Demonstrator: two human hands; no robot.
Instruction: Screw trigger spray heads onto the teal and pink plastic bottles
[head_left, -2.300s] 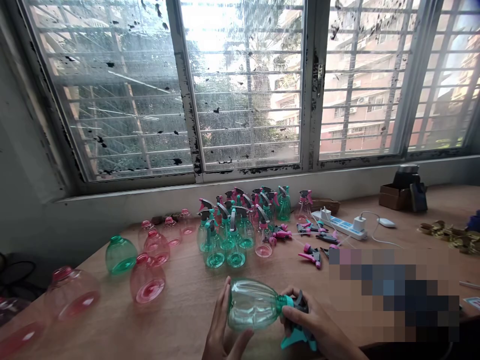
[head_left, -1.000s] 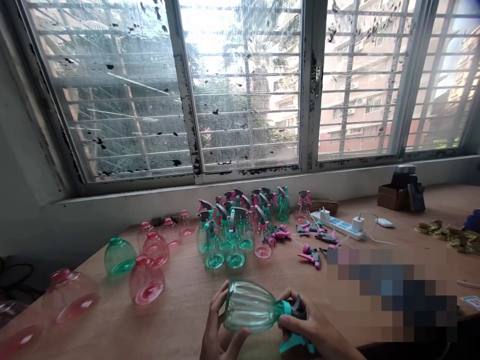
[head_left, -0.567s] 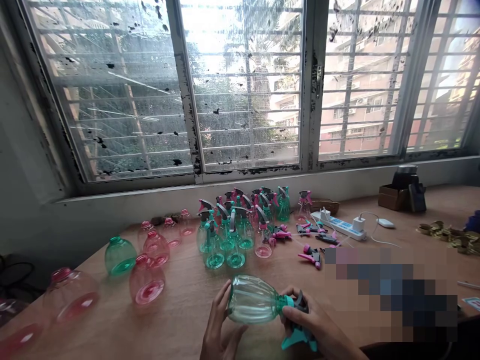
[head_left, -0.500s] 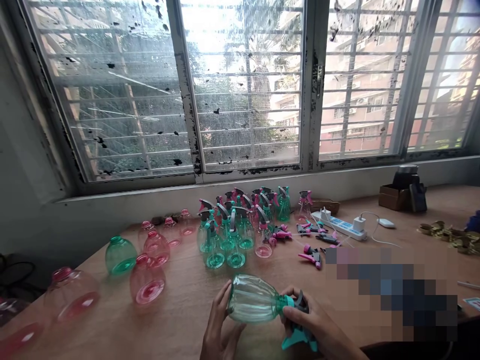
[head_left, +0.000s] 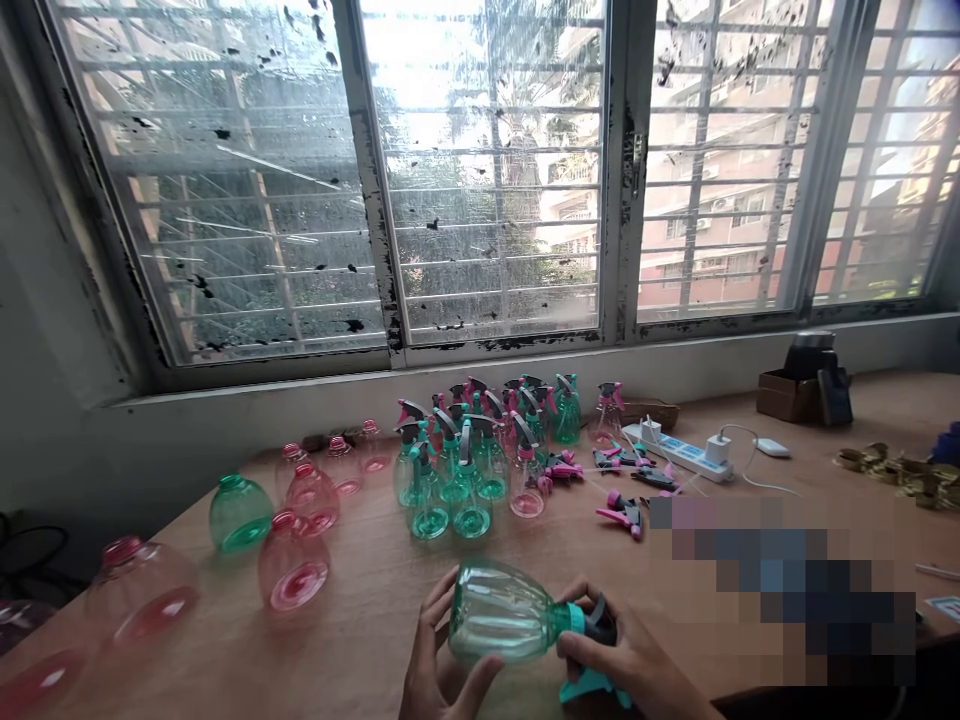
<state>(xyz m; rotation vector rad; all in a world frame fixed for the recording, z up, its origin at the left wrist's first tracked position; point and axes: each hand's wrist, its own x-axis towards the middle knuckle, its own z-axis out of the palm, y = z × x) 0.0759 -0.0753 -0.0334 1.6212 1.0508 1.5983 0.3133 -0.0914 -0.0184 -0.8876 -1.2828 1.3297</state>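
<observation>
My left hand (head_left: 442, 645) cups the ribbed body of a clear teal plastic spray bottle (head_left: 502, 612), which lies on its side low in the view. My right hand (head_left: 630, 660) grips the bottle's neck, where a grey and teal trigger spray head (head_left: 596, 640) sits. The fingers of that hand partly hide the collar. The teal trigger lever (head_left: 592, 688) points down toward the wooden table (head_left: 367, 640). Both hands are close to the table top, and I cannot tell if the bottle touches it.
Ahead stands a dense group of assembled teal and pink spray bottles (head_left: 457, 470). Loose pink bottles (head_left: 292, 562) and a teal bottle (head_left: 240, 513) lie left. Loose trigger heads (head_left: 621, 515) and a power strip (head_left: 675, 452) lie right. A pixelated patch (head_left: 780, 590) hides the right table.
The bottle has shifted slightly down and to the left, and it has turned a little in my hands. My right hand has moved slightly left along with it.
</observation>
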